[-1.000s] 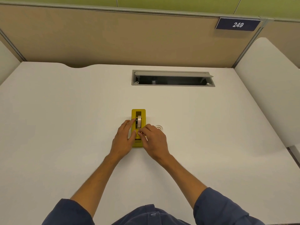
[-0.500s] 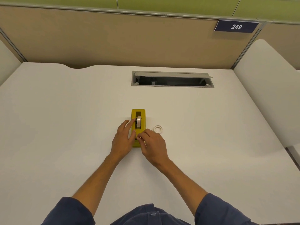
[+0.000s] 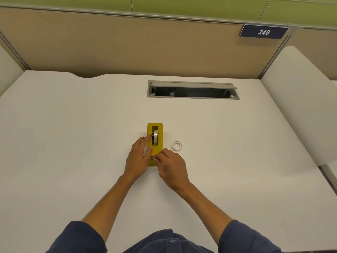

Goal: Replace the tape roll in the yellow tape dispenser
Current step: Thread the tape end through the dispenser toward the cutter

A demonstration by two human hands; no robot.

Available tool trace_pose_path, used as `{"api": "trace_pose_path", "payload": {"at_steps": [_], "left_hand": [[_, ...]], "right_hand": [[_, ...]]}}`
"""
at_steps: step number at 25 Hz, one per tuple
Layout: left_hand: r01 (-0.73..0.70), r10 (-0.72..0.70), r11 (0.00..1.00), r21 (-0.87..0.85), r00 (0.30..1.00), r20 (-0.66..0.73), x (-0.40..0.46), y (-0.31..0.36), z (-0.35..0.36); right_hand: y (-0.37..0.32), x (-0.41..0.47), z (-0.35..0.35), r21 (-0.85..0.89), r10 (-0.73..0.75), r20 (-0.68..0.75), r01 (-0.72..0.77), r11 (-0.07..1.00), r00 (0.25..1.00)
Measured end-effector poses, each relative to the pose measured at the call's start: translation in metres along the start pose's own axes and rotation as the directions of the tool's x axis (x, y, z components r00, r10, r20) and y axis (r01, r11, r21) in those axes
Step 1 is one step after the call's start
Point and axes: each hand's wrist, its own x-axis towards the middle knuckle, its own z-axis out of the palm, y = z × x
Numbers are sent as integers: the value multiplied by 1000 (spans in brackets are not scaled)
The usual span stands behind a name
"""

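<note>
The yellow tape dispenser (image 3: 155, 143) lies just below the centre of the frame on the white desk (image 3: 73, 134), long axis running away from the person. A tape roll (image 3: 155, 137) sits upright in its slot. The left hand (image 3: 138, 157) lies against the dispenser's left side, index finger stretched up to touch the roll; its grip is loose and closes on nothing. The right hand (image 3: 172, 167) is at the dispenser's near end, thumb and forefinger pinched together there; what they pinch is too small to tell. An empty white tape core (image 3: 176, 145) lies flat just right of the dispenser. A blue sign (image 3: 263, 31) at upper right reads "249". The open cable tray (image 3: 193, 89) is dark inside.
</note>
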Motion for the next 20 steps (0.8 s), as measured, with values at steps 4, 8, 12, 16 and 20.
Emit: {"api": "trace_pose_path", "payload": {"at_steps": [4, 8, 12, 16, 20], "left_hand": [[-2, 2, 1000, -13, 1000, 3, -1, 2, -1], [3, -22, 983, -181, 994, -105, -5, 9, -2], [105, -141, 960, -259, 982, -125, -4, 17, 0], [191, -216, 925, -329, 975, -43, -3, 15, 2], [205, -235, 899, -386, 971, -32, -5, 22, 0]], "right_hand": [[4, -2, 5, -22, -13, 6, 13, 1000, 1000], [4, -3, 6, -36, -34, 3, 34, 999, 999], [4, -4, 5, -34, -45, -13, 44, 998, 999], [3, -3, 3, -18, -58, -49, 57, 998, 997], [4, -3, 1, -24, -57, -63, 56, 998, 996]]}}
